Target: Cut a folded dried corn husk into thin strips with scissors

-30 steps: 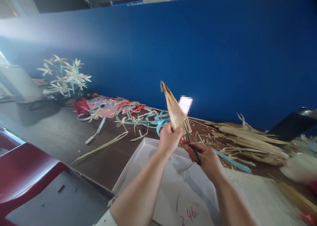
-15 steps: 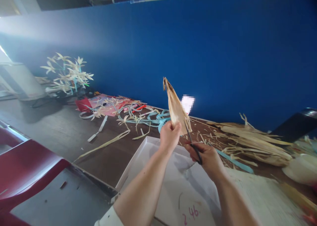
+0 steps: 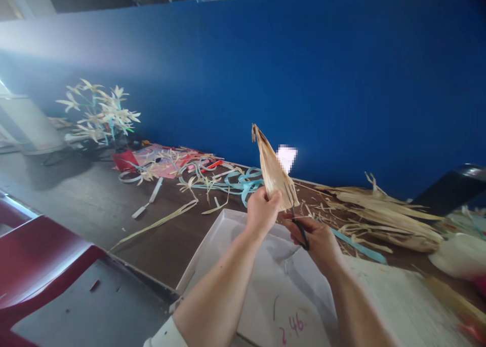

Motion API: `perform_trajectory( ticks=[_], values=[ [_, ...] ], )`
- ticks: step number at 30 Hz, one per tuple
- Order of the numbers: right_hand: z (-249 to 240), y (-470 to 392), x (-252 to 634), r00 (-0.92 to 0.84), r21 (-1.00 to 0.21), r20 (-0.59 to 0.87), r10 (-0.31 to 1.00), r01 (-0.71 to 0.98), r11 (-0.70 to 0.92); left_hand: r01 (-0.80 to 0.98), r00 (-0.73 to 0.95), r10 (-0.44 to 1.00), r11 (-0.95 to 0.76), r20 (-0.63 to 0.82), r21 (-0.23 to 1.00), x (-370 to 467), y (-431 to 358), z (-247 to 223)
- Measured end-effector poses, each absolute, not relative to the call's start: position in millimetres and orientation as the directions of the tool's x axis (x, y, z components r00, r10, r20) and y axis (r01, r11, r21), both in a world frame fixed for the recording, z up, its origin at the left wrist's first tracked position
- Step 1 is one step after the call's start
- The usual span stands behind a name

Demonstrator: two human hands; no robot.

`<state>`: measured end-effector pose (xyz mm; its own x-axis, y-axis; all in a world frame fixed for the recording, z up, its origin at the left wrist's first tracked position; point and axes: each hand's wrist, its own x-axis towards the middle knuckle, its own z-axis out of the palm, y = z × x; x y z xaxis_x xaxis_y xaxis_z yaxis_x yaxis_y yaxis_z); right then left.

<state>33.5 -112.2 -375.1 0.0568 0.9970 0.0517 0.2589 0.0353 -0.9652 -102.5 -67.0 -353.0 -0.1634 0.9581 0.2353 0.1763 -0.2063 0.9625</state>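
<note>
A tan dried husk (image 3: 272, 172), narrow at its top and wide at its lower end, is pinched near its lower edge by my left hand (image 3: 263, 211). Strips hang loose along the husk's right side. My right hand (image 3: 317, 240) is closed on dark-handled scissors (image 3: 301, 233), whose blades point up at the husk's lower right edge. Both hands are above a white shallow box (image 3: 216, 235) with pink handwriting on it.
White and blue ribbons (image 3: 248, 182), red and pink paper (image 3: 125, 160) and husk scraps lie along the blue wall (image 3: 341, 83). Artificial flowers (image 3: 110, 111) stand at the left. A pile of husks (image 3: 395, 220) and a white bowl-like object (image 3: 453, 256) are at the right.
The husk and my left hand have shifted slightly right and down. The scissors' blades now sit lower, at the husk's lower right edge.
</note>
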Motion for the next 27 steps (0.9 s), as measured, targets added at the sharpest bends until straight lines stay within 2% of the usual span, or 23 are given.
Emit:
perform_trajectory(
  ticks=[9,16,22,27],
  values=[
    [-366,-116,31,0.076,-0.944,0.051,0.996,0.329,0.024,0.142,-0.16,0.962,-0.2,0.221,0.97,-102,-66,-356],
    [-371,-114,32,0.063,-0.946,0.05,0.997,0.322,0.027,0.113,-0.14,0.966,-0.201,0.216,0.973,-101,-63,-360],
    [-371,-115,31,0.065,-0.962,0.05,0.997,0.273,0.03,0.152,-0.108,0.975,-0.176,0.193,0.973,-98,-67,-360],
    [-370,-115,32,0.074,-0.948,0.076,0.994,0.315,0.049,0.175,-0.095,0.976,-0.176,0.194,0.969,-95,-67,-362]
  ],
)
